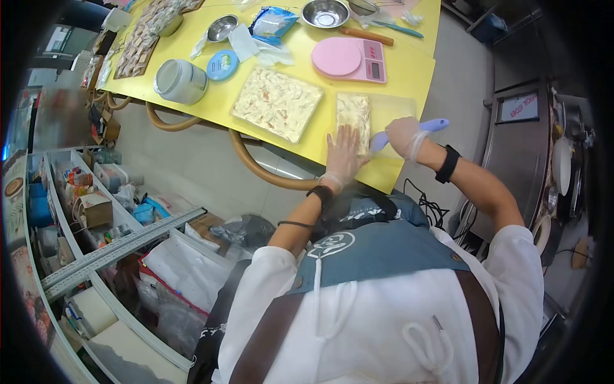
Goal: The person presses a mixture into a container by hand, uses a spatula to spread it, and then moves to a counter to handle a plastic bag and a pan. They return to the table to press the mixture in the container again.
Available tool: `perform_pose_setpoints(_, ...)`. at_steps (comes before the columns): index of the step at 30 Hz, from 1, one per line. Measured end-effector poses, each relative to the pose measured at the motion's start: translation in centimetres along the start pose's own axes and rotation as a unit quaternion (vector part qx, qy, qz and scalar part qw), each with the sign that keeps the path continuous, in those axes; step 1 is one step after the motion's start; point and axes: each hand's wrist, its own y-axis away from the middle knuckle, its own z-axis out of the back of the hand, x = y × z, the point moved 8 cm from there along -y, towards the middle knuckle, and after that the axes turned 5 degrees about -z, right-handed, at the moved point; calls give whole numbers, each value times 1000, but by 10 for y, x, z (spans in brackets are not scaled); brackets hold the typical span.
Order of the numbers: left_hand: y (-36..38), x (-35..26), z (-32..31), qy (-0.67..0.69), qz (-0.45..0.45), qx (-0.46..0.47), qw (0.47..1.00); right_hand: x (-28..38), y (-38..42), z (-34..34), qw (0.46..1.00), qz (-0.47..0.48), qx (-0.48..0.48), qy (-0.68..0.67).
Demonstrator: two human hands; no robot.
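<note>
My left hand [343, 153], in a clear plastic glove, lies with outstretched fingers on the near end of a narrow cream-coloured slab [353, 110] with a lumpy surface. My right hand [407, 137], gloved too, is closed around a lavender spatula [435, 125]. Its handle sticks out to the right of the fist, and its broad blade comes down right beside the slab's lower right edge. The slab rests on the left part of a pale translucent sheet [391, 110]. Left of it, a larger tray [293, 139] is filled with the same creamy, chunky mixture.
Behind the slab stands a pink kitchen scale [345, 61] on the yellow table [256, 147]. A white tub [181, 82], blue lid [222, 64], blue packet [274, 24], steel bowl [325, 13] and wooden rolling pin [366, 36] lie around. Chair arms [256, 169] curve under the near edge.
</note>
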Motion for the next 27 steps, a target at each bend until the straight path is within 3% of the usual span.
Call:
perform_pose_setpoints(2,10,1,1,35,-16,-47,998,-15,2,-7,999,-38,9,0)
perform_pose_setpoints(8,7,3,-24,53,-67,-112,990,3,4,-17,998,-37,-34,-33)
perform_pose_setpoints(14,6,-2,-17,-3,-61,-42,997,12,7,-7,993,45,-100,-48)
perform_pose_setpoints(17,6,-5,-2,43,-34,-7,998,-17,7,-1,994,-42,-75,-73)
perform_pose_setpoints(20,-21,-4,9,52,8,-48,997,-14,-4,7,997,-29,-70,-10)
perform_pose_setpoints(23,-41,-7,-5,-39,2,-9,999,5,-13,10,993,6,-112,-35)
perform_pose_setpoints(27,-44,-4,-14,-9,-12,-8,1000,19,-14,23,994,25,-102,-11)
